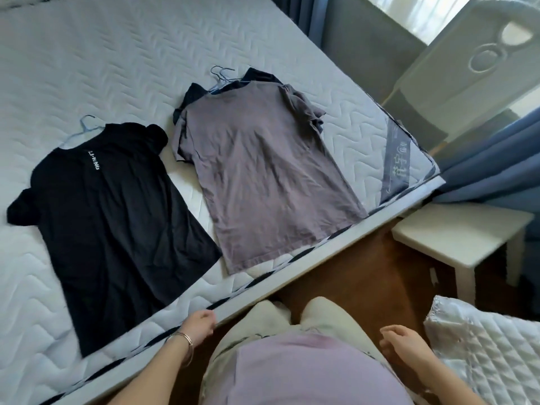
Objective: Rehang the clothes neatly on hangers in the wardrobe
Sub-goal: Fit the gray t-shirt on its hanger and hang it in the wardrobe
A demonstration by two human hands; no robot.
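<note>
A black T-shirt (111, 217) with white lettering lies flat on the white mattress (87, 68), a light blue hanger (83, 127) poking from its neck. To its right lies a grey T-shirt (263, 182) on top of a dark garment (193, 96), with thin hanger hooks (222, 73) showing above the collars. My left hand (198, 327) hovers at the mattress's near edge, fingers loosely curled, holding nothing. My right hand (404, 343) hangs beside my hip, relaxed and empty. Neither hand touches the clothes. No wardrobe is in view.
A white stool (455, 238) stands on the brown floor to the right of the bed. A quilted white cover (491, 346) lies at the lower right. Blue curtains (496, 159) hang beyond the bed corner, and a white cabinet door (473, 59) stands further back.
</note>
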